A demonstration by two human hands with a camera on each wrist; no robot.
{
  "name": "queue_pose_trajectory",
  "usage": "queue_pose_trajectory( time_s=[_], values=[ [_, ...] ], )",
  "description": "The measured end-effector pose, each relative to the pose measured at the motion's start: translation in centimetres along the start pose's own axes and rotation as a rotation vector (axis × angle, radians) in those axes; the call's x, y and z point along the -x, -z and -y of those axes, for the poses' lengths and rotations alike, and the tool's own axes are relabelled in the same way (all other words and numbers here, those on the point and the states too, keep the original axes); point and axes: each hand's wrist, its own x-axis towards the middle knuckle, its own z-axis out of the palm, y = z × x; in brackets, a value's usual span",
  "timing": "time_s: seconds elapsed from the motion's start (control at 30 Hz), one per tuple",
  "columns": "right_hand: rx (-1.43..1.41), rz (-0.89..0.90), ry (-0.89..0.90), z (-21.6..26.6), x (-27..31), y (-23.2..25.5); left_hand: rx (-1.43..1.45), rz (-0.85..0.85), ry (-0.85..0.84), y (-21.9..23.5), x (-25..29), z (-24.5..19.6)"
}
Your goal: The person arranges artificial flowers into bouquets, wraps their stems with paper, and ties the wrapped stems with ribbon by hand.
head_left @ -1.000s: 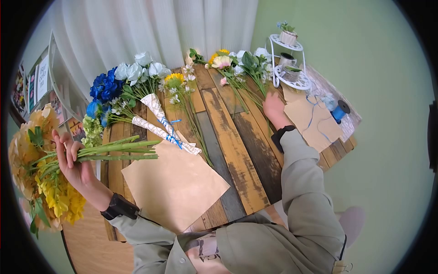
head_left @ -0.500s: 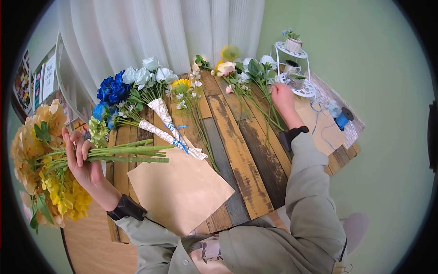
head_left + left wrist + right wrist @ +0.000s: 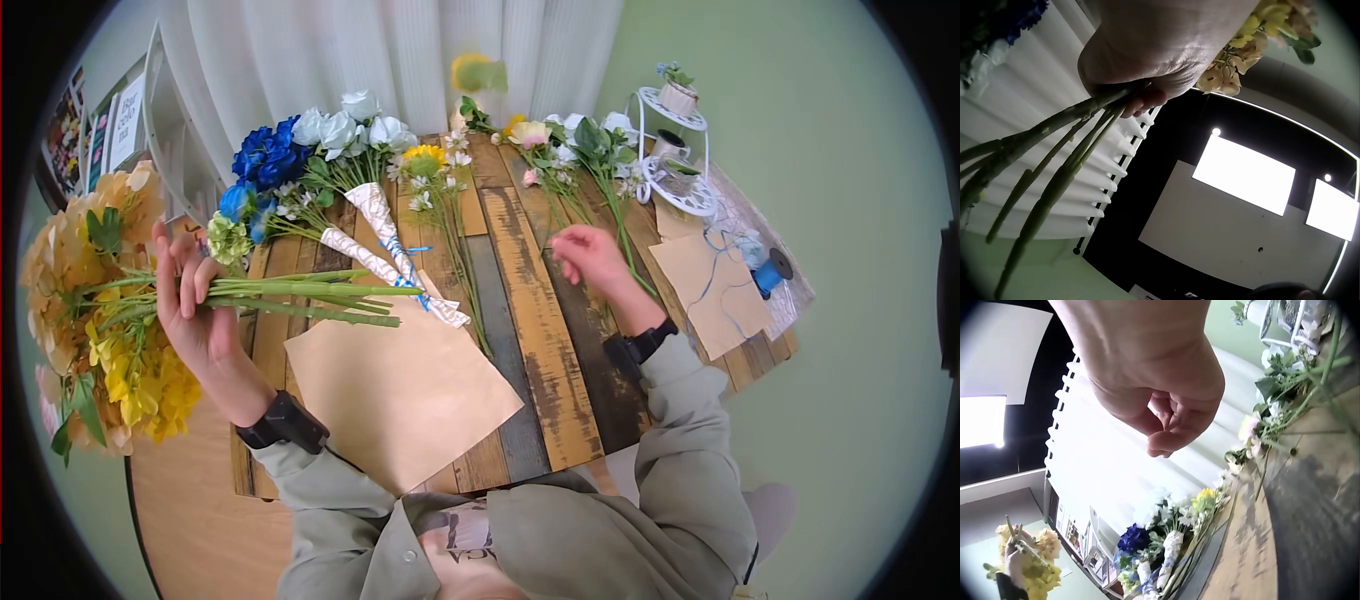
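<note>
My left hand (image 3: pixel 205 320) grips a bouquet by its thick green stems (image 3: pixel 320 291), out past the table's left edge. Its large peach blooms (image 3: pixel 80 240) and yellow flowers (image 3: pixel 150 385) hang to the left, while the cut stem ends point right over the table. In the left wrist view, fingers (image 3: pixel 1144 103) curl round the stems. My right hand (image 3: pixel 590 260) is above the table's right half, thumb and fingertips pinched together. A blurred yellow flower (image 3: pixel 478 72) is aloft before the curtain, in line with this hand; its thin stem is hardly visible.
Brown paper (image 3: pixel 400 390) lies at the table's front. Two paper-wrapped bouquets (image 3: pixel 375 215) with blue and white flowers lie back left, beside a small sunflower (image 3: pixel 425 155). Loose flowers (image 3: pixel 570 140), a white tiered stand (image 3: pixel 680 190), a smaller paper (image 3: pixel 710 290) and blue ribbon spool (image 3: pixel 772 272) are right.
The yellow flower has risen from the loose flowers at the back to before the curtain. My right hand has drawn back and left from beside the stand. My left hand keeps the bouquet.
</note>
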Motion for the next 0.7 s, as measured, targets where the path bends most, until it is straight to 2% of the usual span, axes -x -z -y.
queue_pose_trajectory(
  time_s=[0.17, 0.27, 0.4, 0.5, 0.57, 0.63, 0.7],
  values=[
    [0.197, 0.165, -0.099, -1.7, -0.1, -7.0, 0.004, -0.002, 0.007, -0.5, 0.2, 0.0],
    [0.23, 0.271, -0.15, -3.4, -0.5, -9.3, 0.013, -0.029, -0.014, -0.6, 0.2, -0.2],
    [0.328, 0.354, -0.191, -2.9, -0.7, -9.8, 0.016, -0.005, -0.011, -0.1, 0.0, -1.2],
    [0.426, 0.37, -0.222, -1.5, -1.1, -7.8, -0.002, 0.011, -0.003, 0.3, -0.1, -1.9],
    [0.844, 0.147, 0.02, -1.0, -2.3, -4.7, 0.015, 0.011, -0.003, 0.4, -0.2, -2.3],
    [1.094, -0.106, -0.08, -1.3, -3.8, -1.0, 0.022, 0.005, -0.022, 0.5, -0.2, -2.4],
    [1.312, -0.337, -0.02, -3.9, -4.7, 2.4, 0.035, 0.014, -0.02, 0.7, -0.3, -2.4]
  ],
)
